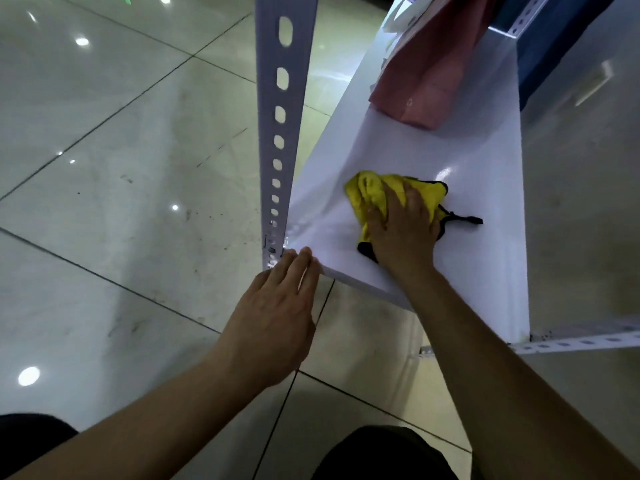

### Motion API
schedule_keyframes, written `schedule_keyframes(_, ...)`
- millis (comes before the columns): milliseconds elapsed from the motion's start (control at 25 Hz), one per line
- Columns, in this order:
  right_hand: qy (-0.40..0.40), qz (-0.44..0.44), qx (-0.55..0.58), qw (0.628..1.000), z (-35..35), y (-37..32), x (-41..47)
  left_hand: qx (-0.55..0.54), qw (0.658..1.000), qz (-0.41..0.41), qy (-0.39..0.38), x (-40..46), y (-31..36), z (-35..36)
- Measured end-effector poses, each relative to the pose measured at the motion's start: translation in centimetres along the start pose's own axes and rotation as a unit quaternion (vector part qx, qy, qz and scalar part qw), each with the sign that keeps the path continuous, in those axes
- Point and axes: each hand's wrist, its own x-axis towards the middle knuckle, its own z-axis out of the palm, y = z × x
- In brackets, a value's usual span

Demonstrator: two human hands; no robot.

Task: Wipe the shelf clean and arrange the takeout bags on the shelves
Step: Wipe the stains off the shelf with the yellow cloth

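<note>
The shelf (pixel 408 140) was a glossy white board running away from the person, with light glare on its surface. The right hand (pixel 401 226) lay palm-down on a yellow cloth (pixel 367 192), fingers spread and pressing it flat against the board; the fingers were not curled round it. The cloth was bunched, with a black edge and a black tab sticking out on the far-right side of that hand.

The left hand (pixel 277 313) was open, fingers straight and together, its fingertips touching the near-left corner of the shelf, just beside the post (pixel 282 133). That post was white angle steel with a row of slots, rising directly beyond the left fingertips.

Well beyond the right hand, farther along the same board, stood a pink bag (pixel 426 88), apart from the cloth. A second white bag (pixel 398 15) showed behind it, mostly out of view.

To the right of the right hand, past the board's edge, a slotted rail (pixel 581 342) ran sideways at a lower level.

The floor (pixel 121 168) consisted of large pale polished tiles with dark joints, scattered scuffs and reflected ceiling lights. It extended left of the left hand and beneath both forearms.
</note>
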Motion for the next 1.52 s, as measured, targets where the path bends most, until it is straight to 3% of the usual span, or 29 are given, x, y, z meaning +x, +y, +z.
schedule_keyframes(120,0.005,-0.075,0.005,0.997,0.1,0.6,-5.6,0.006,1.0,-0.007,0.029,0.8,0.6,-0.6)
schedule_keyframes(200,0.0,-0.103,0.002,0.995,-0.9,1.4,-3.6,0.011,0.999,0.001,0.051,1.5,0.5,-0.3)
schedule_keyframes(360,-0.003,-0.004,0.006,1.0,-1.1,1.1,0.5,0.042,0.997,0.013,0.059,2.4,0.8,0.6)
schedule_keyframes(560,0.046,-0.085,0.022,0.995,-0.3,2.7,-7.4,0.029,0.997,0.027,0.068,2.9,1.0,0.5)
schedule_keyframes(640,0.036,-0.095,0.005,0.995,-0.8,4.1,-6.3,0.018,0.997,0.028,0.072,2.8,1.0,0.7)
schedule_keyframes(840,0.016,0.052,0.012,0.998,-1.8,3.7,-0.8,0.019,0.997,0.018,0.078,3.2,1.3,1.0)
schedule_keyframes(1000,0.078,0.005,-0.001,0.997,-0.4,3.7,-7.1,0.046,0.997,0.012,0.067,3.4,1.5,0.9)
schedule_keyframes(1080,0.07,-0.014,-0.023,0.997,-0.2,4.4,-7.4,0.046,0.997,0.018,0.064,3.4,1.4,1.1)
schedule_keyframes(1240,0.007,0.049,-0.001,0.999,-2.0,5.0,-1.1,0.044,0.997,0.017,0.062,3.5,1.6,0.9)
schedule_keyframes(1320,0.019,0.076,0.019,0.997,-1.8,4.4,-1.1,0.033,0.997,0.013,0.067,3.6,1.6,0.9)
schedule_keyframes(1520,0.066,0.0,-0.053,0.996,-0.5,5.4,-9.9,0.048,0.998,0.01,0.049,3.4,1.8,0.7)
